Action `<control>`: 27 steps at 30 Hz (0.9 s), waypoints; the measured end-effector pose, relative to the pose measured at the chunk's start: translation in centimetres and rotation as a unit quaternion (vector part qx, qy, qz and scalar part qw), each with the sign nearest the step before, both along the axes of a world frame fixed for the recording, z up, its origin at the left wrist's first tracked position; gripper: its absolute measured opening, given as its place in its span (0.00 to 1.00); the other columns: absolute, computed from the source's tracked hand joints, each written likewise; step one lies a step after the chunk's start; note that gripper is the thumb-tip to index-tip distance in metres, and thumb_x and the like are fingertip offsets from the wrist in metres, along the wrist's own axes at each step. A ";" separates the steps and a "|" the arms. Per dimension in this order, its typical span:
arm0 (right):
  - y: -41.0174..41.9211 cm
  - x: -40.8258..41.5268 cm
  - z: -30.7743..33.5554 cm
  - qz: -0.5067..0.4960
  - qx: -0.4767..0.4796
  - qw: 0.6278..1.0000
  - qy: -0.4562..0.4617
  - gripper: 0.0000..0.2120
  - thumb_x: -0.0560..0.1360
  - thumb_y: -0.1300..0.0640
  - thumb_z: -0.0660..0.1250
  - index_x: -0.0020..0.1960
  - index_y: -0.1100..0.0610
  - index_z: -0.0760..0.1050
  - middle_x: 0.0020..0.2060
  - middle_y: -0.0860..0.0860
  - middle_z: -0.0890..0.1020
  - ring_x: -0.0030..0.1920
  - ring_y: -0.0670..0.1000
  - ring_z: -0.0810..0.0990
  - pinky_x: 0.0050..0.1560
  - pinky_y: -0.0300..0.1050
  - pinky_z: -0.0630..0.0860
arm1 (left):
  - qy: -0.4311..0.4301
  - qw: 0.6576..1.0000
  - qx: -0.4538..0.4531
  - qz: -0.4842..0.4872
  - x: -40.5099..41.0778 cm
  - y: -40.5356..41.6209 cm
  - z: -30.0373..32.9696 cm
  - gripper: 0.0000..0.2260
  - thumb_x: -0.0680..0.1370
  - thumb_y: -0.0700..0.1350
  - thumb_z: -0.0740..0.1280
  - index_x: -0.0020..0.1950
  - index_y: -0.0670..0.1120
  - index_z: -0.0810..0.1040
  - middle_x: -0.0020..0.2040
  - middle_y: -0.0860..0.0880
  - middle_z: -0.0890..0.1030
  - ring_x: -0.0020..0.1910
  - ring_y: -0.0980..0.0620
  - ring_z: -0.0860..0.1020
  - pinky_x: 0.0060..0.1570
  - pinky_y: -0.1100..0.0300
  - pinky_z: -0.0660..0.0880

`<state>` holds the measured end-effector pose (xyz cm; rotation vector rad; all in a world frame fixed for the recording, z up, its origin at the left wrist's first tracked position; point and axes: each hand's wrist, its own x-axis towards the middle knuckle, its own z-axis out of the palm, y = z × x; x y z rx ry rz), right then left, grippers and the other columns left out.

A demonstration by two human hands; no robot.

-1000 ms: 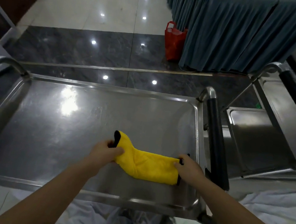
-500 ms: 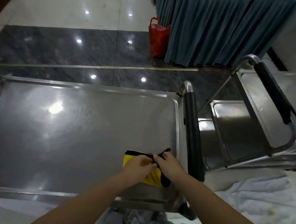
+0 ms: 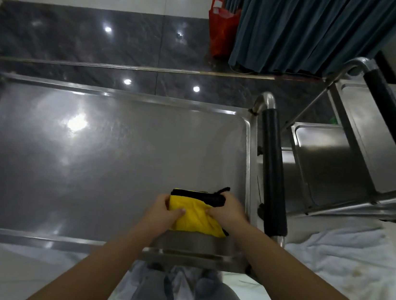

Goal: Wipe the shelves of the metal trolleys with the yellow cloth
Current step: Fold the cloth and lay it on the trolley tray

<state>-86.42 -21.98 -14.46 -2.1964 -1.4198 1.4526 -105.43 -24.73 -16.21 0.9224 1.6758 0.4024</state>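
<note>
Lying folded into a compact pad on the top shelf (image 3: 104, 162) of the nearer metal trolley (image 3: 251, 141), close to its near right corner: the yellow cloth (image 3: 195, 218), black-edged, with the black border (image 3: 198, 196) turned toward the far side. Judging by the creases and bunching, handling as light, soft and limp, not fragile, likely sliding easily over polished steel; best taken at the two short ends or pressed flat under a palm. Running left to right, parallel with the shelf's near rim: the pad's long axis, though nearly square now. Pinching the left end between thumb and curled fingers: the left hand (image 3: 163, 212). Curling over the right end and the black border: the right hand (image 3: 230, 212), each grip closing on fabric. Standing just beside, to the right: the black-sleeved push handle (image 3: 273, 174); beyond it, a second trolley (image 3: 357, 155). Lying on the floor, white sheeting (image 3: 343, 259); farther off, a red bag (image 3: 220, 27) against blue draping (image 3: 309, 26).
</note>
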 end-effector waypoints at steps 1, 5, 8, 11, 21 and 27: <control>0.1 0.0 0.2 -0.010 0.008 1.000 0.017 0.19 0.70 0.58 0.71 0.60 0.54 0.73 0.48 0.49 0.76 0.52 0.52 0.77 0.44 0.42 0.71 | -0.005 1.000 0.007 0.011 0.1 0.1 0.4 0.19 0.76 0.47 0.71 0.64 0.46 0.71 0.58 0.47 0.77 0.52 0.50 0.76 0.49 0.57 0.75; 0.4 0.2 2.4 -0.030 0.038 0.995 0.093 0.17 0.73 0.54 0.69 0.61 0.52 0.75 0.50 0.49 0.79 0.51 0.50 0.77 0.41 0.40 0.73 | -0.086 0.994 0.021 0.060 0.1 1.3 4.5 0.11 0.78 0.42 0.67 0.59 0.47 0.71 0.57 0.44 0.77 0.49 0.51 0.77 0.43 0.57 0.76; 0.8 0.9 5.6 -0.038 0.082 0.985 0.149 0.15 0.74 0.51 0.69 0.60 0.49 0.74 0.53 0.48 0.78 0.54 0.50 0.77 0.47 0.41 0.75 | -0.151 0.985 0.039 0.080 0.2 2.6 8.9 0.12 0.77 0.38 0.65 0.61 0.44 0.73 0.59 0.40 0.77 0.58 0.39 0.76 0.58 0.41 0.75; 1.1 2.9 10.0 -0.046 0.145 0.969 0.194 0.18 0.70 0.49 0.74 0.59 0.46 0.74 0.53 0.44 0.78 0.55 0.46 0.77 0.47 0.37 0.76 | -0.235 0.965 0.047 0.104 1.2 4.1 13.2 0.14 0.76 0.35 0.65 0.62 0.41 0.74 0.60 0.36 0.78 0.57 0.39 0.77 0.56 0.43 0.75; -0.3 14.9 17.8 -0.103 0.257 0.946 0.169 0.27 0.67 0.51 0.77 0.60 0.33 0.71 0.58 0.44 0.75 0.56 0.45 0.76 0.53 0.44 0.76 | -0.352 0.934 -0.012 0.056 12.2 5.2 16.0 0.15 0.77 0.39 0.65 0.63 0.42 0.73 0.60 0.38 0.78 0.57 0.38 0.78 0.45 0.48 0.79; -3.3 16.4 10.4 -0.126 0.202 0.966 0.103 0.18 0.73 0.51 0.71 0.62 0.47 0.74 0.54 0.44 0.77 0.58 0.48 0.76 0.49 0.36 0.72 | -0.260 0.965 -0.005 0.033 14.0 2.8 11.0 0.13 0.75 0.39 0.69 0.58 0.47 0.74 0.58 0.42 0.79 0.53 0.42 0.79 0.44 0.49 0.79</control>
